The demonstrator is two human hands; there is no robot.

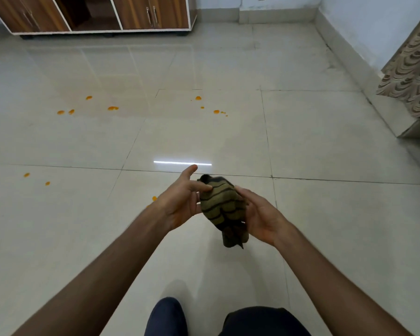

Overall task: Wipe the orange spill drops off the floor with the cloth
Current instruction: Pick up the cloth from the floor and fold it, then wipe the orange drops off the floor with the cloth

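Both forearms are bare to the frame's edge, with no sleeves, watch or rings on the left hand (180, 204) or the right hand (261, 214). Dark navy trousers (260, 321) cover both legs (only the knees show, at the bottom edge).

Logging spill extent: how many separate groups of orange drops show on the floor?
3: a far-left group, a far-centre group, and a near-left scatter reaching a drop beside the left hand, which may hide more.
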